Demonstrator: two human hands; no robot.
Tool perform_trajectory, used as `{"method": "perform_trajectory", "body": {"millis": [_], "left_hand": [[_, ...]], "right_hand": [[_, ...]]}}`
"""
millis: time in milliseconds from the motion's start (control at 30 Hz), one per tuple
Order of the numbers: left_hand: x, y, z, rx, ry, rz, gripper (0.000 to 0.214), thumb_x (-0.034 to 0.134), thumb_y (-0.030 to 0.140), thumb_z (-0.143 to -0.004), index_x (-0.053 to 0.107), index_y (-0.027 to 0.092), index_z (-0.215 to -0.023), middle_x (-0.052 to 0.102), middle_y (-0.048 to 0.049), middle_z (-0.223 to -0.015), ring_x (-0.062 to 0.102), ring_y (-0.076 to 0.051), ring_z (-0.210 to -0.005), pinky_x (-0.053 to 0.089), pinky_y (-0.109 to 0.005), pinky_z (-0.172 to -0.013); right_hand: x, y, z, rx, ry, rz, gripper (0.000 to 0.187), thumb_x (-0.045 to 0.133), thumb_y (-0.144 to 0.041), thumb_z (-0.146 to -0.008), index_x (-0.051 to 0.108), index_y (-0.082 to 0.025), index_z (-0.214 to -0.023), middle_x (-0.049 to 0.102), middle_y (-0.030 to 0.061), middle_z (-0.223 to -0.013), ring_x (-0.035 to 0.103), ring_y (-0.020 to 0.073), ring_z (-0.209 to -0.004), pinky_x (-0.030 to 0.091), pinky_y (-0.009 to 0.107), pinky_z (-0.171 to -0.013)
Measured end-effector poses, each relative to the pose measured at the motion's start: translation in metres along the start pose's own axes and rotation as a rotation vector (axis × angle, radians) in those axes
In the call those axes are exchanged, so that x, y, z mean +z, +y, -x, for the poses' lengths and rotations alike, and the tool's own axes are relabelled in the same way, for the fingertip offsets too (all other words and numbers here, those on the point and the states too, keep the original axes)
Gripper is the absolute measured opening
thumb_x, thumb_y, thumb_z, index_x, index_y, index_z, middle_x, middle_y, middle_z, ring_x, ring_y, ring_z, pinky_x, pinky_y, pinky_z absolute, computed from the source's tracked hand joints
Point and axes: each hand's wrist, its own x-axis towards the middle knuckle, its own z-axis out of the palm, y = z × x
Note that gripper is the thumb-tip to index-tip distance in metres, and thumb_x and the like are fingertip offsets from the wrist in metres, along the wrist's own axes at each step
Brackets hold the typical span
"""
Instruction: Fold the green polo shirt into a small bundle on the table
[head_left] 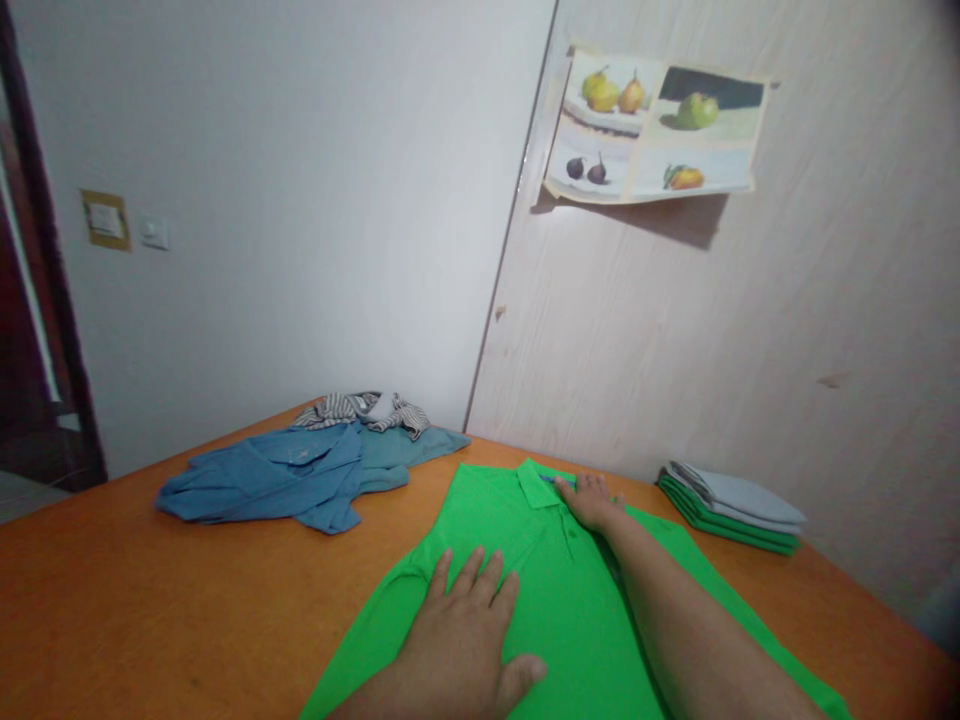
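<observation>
Left hand point(459, 630), fingers point(468, 572) spread (flat); green shirt point(577, 630) beneath

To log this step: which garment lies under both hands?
The spread-out green shirt, under the left hand and right hand. The blue clothing and striped garment lie crumpled at left; the folded stack sits at right.

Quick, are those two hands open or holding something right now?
Left hand: open, fingers spread on the bright green cloth polo shirt.
Right hand: palm down at the shirt's collar; whether it grips fabric cannot be told.
</observation>
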Motion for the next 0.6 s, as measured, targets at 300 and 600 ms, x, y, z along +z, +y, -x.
{"method": "perform_trajectory", "body": {"millis": [300,600], "left_hand": [[-0.002,0.002,0.002,-0.005,-0.008,0.003,0.079,0.035,0.070,-0.093,0.035,0.022,-0.155,0.022,-0.0148,-0.163,0.011,-0.038,-0.151,0.001,-0.069,-0.118],[0.002,0.000,0.002,0.015,0.014,0.016,0.080,0.032,0.071,-0.093,0.034,0.022,-0.156,0.022,-0.0139,-0.163,0.011,-0.038,-0.152,0.001,-0.068,-0.118]], "right_hand": [[-0.007,0.001,0.004,-0.010,0.066,0.010,0.087,0.011,-0.071,-0.094,0.029,-0.013,-0.157,0.022,0.0178,-0.164,0.015,0.0348,-0.151,0.009,0.069,-0.115],[-0.017,-0.041,0.015,-0.398,0.081,0.047,0.071,0.015,-0.059,-0.101,0.022,-0.021,-0.160,0.014,0.0046,-0.167,0.002,0.0260,-0.154,0.004,0.055,-0.121]]}}
